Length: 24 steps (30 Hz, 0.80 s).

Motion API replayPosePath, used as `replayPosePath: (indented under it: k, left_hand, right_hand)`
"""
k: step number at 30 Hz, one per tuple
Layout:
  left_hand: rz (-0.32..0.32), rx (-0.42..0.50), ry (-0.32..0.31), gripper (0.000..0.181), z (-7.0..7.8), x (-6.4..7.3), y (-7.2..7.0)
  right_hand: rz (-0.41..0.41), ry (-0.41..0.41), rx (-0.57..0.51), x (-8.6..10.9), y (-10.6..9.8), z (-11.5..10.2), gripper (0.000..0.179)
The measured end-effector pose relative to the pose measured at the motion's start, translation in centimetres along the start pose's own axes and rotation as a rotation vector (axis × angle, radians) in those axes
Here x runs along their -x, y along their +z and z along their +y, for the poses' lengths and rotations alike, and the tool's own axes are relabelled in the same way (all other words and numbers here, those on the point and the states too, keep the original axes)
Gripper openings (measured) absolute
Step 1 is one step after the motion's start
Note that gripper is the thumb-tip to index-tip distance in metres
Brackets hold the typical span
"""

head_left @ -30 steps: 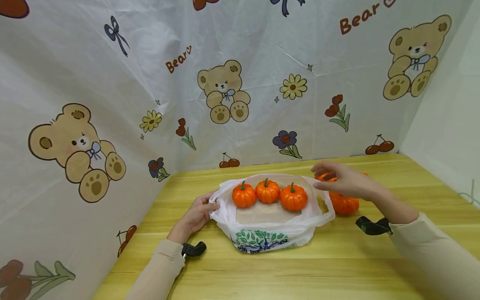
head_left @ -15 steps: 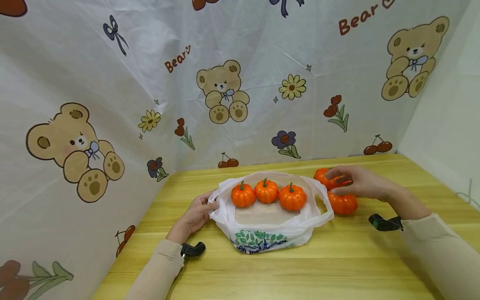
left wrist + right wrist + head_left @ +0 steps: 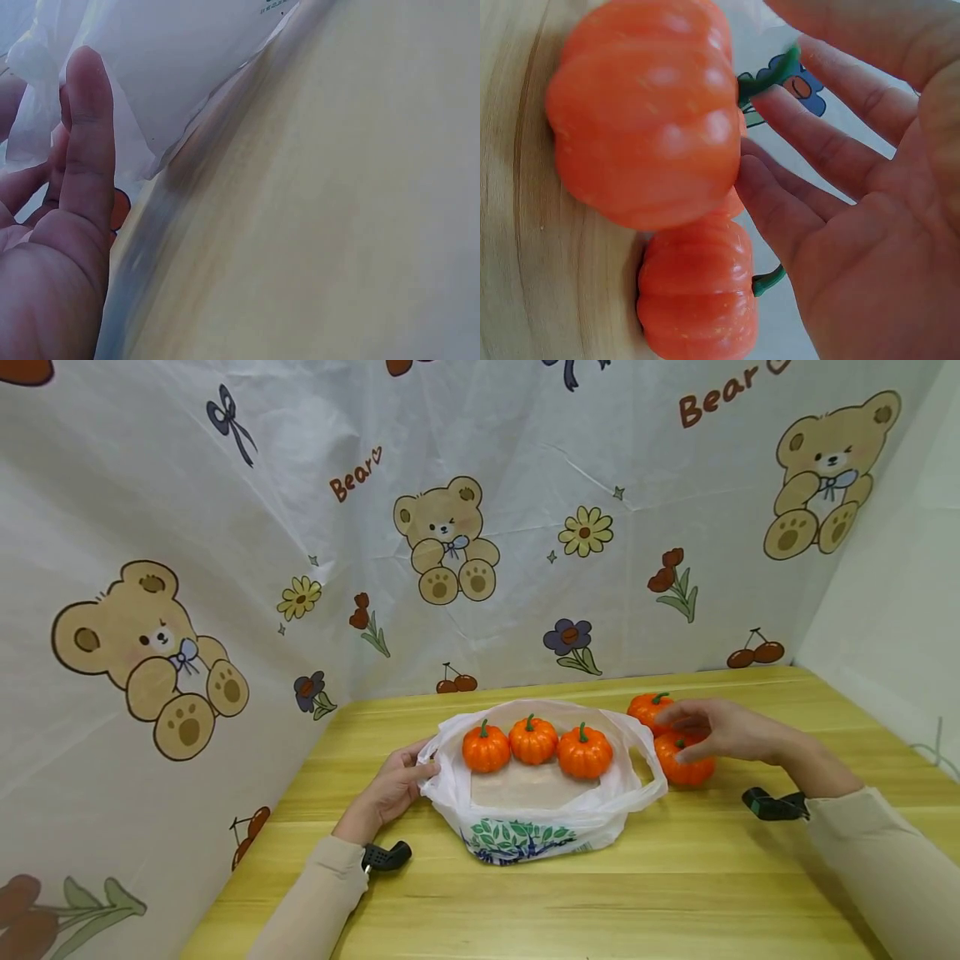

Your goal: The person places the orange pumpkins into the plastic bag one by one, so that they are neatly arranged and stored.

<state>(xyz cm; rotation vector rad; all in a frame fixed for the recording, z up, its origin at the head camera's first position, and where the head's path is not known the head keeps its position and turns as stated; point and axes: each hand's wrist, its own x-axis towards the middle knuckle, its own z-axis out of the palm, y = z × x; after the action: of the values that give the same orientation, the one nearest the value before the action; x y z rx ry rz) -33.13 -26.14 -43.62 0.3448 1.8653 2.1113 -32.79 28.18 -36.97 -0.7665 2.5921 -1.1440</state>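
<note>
A white plastic bag [image 3: 611,822] with a green leaf print lies with its mouth open. Inside sit three small orange pumpkins [image 3: 486,752] with green stems, behind a beige flat area. My left hand [image 3: 393,785] pinches the bag's left edge between thumb and fingers; the left wrist view shows the plastic behind the thumb [image 3: 86,142]. To the bag's right, my right hand [image 3: 731,731] hovers over a near pumpkin [image 3: 693,770], beside a farther pumpkin [image 3: 647,708]. In the right wrist view, its spread fingers reach to the stem and top of the larger-looking pumpkin [image 3: 645,112].
In the right wrist view, another pumpkin [image 3: 697,292] lies beside the larger-looking one, with a sliver of orange between them. Everything stands on a wooden table [image 3: 480,918]. A bear-print sheet [image 3: 517,635] hangs behind and left; a white wall [image 3: 892,577] rises on the right.
My right hand has moved right, from beside the bag's right handle to over the pumpkins outside, its fingers lowering toward the near one. The left hand keeps its hold on the bag.
</note>
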Motion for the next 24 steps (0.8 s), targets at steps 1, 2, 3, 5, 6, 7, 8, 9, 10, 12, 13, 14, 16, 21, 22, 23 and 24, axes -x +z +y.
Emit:
replayPosePath:
  k: [1, 2, 3, 5, 6, 7, 8, 9, 10, 12, 13, 14, 16, 21, 22, 23, 24]
  left_hand:
    - [-0.001, 0.003, 0.001, 0.067, 0.0, 0.0, 0.0]
    - [-0.001, 0.004, 0.004, 0.067, 0.0, 0.0, 0.0]
    - [-0.002, 0.005, 0.006, 0.067, 0.0, 0.0, 0.0]
    - [-0.009, 0.005, 0.013, 0.067, 0.0, 0.0, 0.0]
    - [-0.009, 0.005, 0.015, 0.067, 0.0, 0.1, 0.0]
    - [-0.01, 0.004, 0.016, 0.068, 0.0, 0.1, 0.0]
    - [-0.009, 0.004, 0.017, 0.068, 0.0, 0.1, 0.0]
    - [-0.013, 0.0, 0.02, 0.068, 0.0, 0.0, 0.0]
    - [-0.011, 0.0, 0.02, 0.068, -0.1, 0.1, 0.0]
    - [-0.004, 0.006, 0.017, 0.068, -0.1, 0.1, 0.0]
    - [-0.003, 0.007, 0.016, 0.068, -0.1, 0.1, 0.0]
    - [-0.003, 0.007, 0.016, 0.068, -0.1, 0.1, 0.0]
    - [-0.002, 0.007, 0.014, 0.068, -0.1, 0.1, 0.0]
    - [-0.009, 0.006, 0.017, 0.066, -0.1, 0.1, 0.1]
    - [-0.01, 0.01, 0.016, 0.066, -0.1, 0.1, 0.1]
    - [-0.012, 0.009, 0.017, 0.066, -0.1, 0.2, 0.1]
    - [-0.014, 0.008, 0.018, 0.066, -0.1, 0.2, 0.1]
  right_hand:
    - [0.002, 0.0, 0.012, 0.0, 0.0, 0.0, 0.059]
    - [0.003, 0.0, 0.03, 0.0, 0.0, 0.1, 0.059]
    - [0.006, 0.004, 0.055, 0.0, 0.1, 0.1, 0.06]
    - [0.007, 0.019, 0.098, 0.0, 0.2, 0.2, 0.059]
    - [0.005, 0.028, 0.12, 0.1, 0.2, 0.3, 0.059]
    - [0.001, 0.038, 0.142, 0.1, 0.3, 0.4, 0.059]
    - [-0.004, 0.055, 0.156, 0.1, 0.3, 0.4, 0.059]
    - [-0.011, 0.072, 0.161, 0.1, 0.4, 0.5, 0.059]
    - [-0.023, 0.086, 0.158, 0.1, 0.4, 0.6, 0.059]
    - [-0.043, 0.111, 0.179, 0.2, 0.5, 0.7, 0.061]
    - [-0.056, 0.125, 0.186, 0.2, 0.5, 0.8, 0.062]
    - [-0.07, 0.135, 0.189, 0.2, 0.6, 0.9, 0.065]
    - [-0.102, 0.14, 0.194, 0.2, 0.6, 1.1, 0.07]
    - [-0.136, 0.121, 0.176, 0.2, 0.8, 1.4, 0.077]
    - [-0.135, 0.119, 0.177, 0.2, 0.8, 1.4, 0.077]
    - [-0.131, 0.115, 0.18, 0.2, 0.8, 1.4, 0.078]
    - [-0.129, 0.111, 0.182, 0.2, 0.9, 1.5, 0.077]
